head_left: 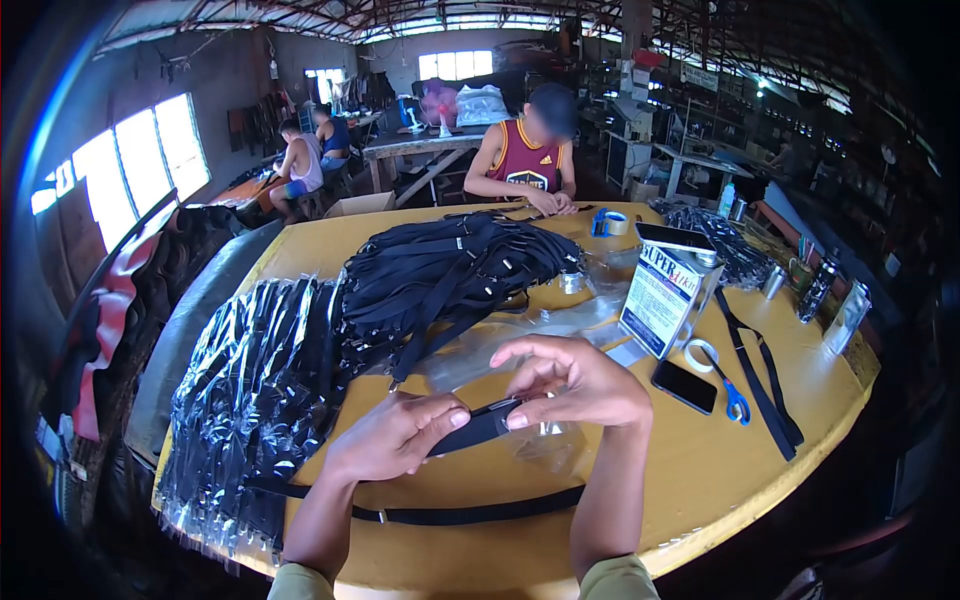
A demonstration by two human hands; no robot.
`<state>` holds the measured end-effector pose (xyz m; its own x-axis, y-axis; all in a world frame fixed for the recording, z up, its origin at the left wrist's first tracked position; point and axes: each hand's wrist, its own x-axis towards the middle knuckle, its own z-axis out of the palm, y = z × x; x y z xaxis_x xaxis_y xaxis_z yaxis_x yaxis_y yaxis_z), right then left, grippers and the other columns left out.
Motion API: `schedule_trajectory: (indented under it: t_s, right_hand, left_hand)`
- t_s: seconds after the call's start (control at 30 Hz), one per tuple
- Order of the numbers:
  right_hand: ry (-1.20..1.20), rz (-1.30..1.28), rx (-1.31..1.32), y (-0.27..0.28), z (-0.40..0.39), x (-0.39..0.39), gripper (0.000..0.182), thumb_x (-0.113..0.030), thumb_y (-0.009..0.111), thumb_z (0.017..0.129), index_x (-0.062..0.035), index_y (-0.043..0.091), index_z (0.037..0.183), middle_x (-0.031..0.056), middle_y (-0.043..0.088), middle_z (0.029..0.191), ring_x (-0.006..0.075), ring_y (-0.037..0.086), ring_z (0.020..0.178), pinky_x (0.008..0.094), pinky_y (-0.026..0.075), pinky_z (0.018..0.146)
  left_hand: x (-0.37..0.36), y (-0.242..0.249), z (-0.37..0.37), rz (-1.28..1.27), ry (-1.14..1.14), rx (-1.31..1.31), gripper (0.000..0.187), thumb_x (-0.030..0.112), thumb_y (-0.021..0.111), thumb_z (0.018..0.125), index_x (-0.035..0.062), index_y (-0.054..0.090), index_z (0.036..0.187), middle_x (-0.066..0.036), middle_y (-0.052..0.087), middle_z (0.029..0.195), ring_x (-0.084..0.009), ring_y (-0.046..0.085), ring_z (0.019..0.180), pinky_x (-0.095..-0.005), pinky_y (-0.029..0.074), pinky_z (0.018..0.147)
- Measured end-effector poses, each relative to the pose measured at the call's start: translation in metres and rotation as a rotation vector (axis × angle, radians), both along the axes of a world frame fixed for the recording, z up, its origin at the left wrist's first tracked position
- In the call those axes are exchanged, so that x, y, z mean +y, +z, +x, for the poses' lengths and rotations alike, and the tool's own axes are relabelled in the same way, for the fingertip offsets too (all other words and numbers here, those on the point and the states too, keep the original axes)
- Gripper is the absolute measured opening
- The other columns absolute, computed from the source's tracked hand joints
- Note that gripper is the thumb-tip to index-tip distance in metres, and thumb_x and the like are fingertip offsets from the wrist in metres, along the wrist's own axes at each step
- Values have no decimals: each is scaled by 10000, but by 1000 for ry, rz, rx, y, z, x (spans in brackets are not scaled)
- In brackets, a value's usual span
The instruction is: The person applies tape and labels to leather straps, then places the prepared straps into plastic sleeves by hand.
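My left hand (400,437) is closed around a black strap (478,430), its thumb pressed along the top. My right hand (590,388) pinches the strap's other end between thumb and fingers, with the upper fingers curled above it. A long black strap (470,515) with a small metal slider lies on the table below both hands; whether it joins the held piece is hidden. Clear plastic (550,450) lies under my right hand. Just beyond my hands is a large heap of black straps (450,265), and many plastic-wrapped straps (250,390) are stacked to the left.
On the yellow table (660,490) to the right are a tall can (662,300), a phone (684,387), white tape (701,355), blue scissors (737,403), another black strap (760,380) and metal tumblers. Across the table sits a person in a maroon jersey (527,165) near a tape dispenser (608,223).
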<state>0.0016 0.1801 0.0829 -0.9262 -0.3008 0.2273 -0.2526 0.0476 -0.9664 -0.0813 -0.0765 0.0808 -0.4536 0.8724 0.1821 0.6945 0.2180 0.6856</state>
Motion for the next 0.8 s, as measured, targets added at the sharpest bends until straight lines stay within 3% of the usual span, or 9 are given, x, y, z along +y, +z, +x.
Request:
schedule_trajectory:
  t_s: [0.07, 0.13, 0.27, 0.33, 0.47, 0.57, 0.63, 0.73, 0.8]
  right_hand:
    - [12, 22, -4, -1, -3, -4, 575, -50, 835, 817, -39, 544, 1313, 91, 717, 903, 91, 674, 808, 221, 524, 697]
    - [56, 12, -30, -1, -8, -11, 612, -60, 835, 820, -41, 513, 1340, 97, 713, 903, 90, 661, 799, 231, 508, 680]
    - [93, -17, 14, -10, -20, -24, 684, -62, 828, 826, -43, 448, 1394, 92, 696, 891, 96, 644, 802, 248, 509, 705]
    - [85, 1, 2, -9, -23, -26, 720, -59, 827, 826, -55, 422, 1421, 90, 690, 909, 95, 640, 825, 251, 512, 713]
    - [178, -109, 98, -16, -23, -21, 861, -35, 828, 816, -81, 321, 1510, 105, 687, 1016, 128, 661, 948, 268, 535, 772]
    - [152, -139, 18, -12, -16, -4, 912, -36, 814, 832, -90, 249, 1546, 105, 672, 1072, 140, 650, 999, 290, 535, 829]
    - [93, -67, 20, -17, -16, 7, 820, -63, 813, 843, -60, 331, 1506, 88, 682, 1032, 127, 657, 962, 281, 532, 831]
    - [210, 132, -71, -50, -33, 39, 512, -138, 808, 868, -43, 563, 1308, 40, 697, 952, 81, 665, 878, 240, 518, 715]
    - [139, 141, -112, -56, -26, 63, 485, -148, 821, 854, -37, 595, 1269, 32, 694, 927, 76, 662, 867, 240, 517, 716]
  left_hand:
    - [3, -4, 1, -31, 15, -27, 262, 237, 515, 1061, 20, 656, 1020, -166, 590, 680, -322, 615, 602, -407, 470, 605]
    - [9, -17, -3, 226, 8, 63, 297, 259, 514, 1061, 8, 657, 993, -159, 571, 636, -292, 600, 571, -393, 458, 581]
    - [13, -15, 6, 222, 132, 13, 347, 305, 540, 1047, -5, 656, 943, -143, 554, 605, -251, 568, 542, -375, 438, 552]
    - [13, -12, 8, 133, 133, 48, 374, 344, 599, 1016, 1, 652, 878, -115, 553, 600, -185, 543, 540, -352, 422, 533]
    - [10, -14, 3, 169, 83, -49, 356, 320, 647, 1000, 3, 640, 838, -49, 527, 589, -105, 482, 549, -319, 383, 512]
    - [5, -14, 0, 173, 114, -141, 324, 266, 664, 998, 5, 624, 810, 12, 503, 606, -42, 427, 579, -287, 332, 496]
    - [2, -15, -2, 258, 120, -211, 310, 236, 648, 1011, 8, 611, 804, 44, 490, 637, -20, 387, 591, -272, 284, 489]
    - [-4, -9, -6, 230, 116, -248, 295, 242, 602, 1035, 28, 571, 834, 53, 481, 652, -6, 441, 550, -234, 360, 475]
    - [-10, -12, -12, 224, 107, -284, 273, 237, 583, 1043, 29, 548, 870, 40, 469, 690, -7, 452, 508, -221, 436, 491]
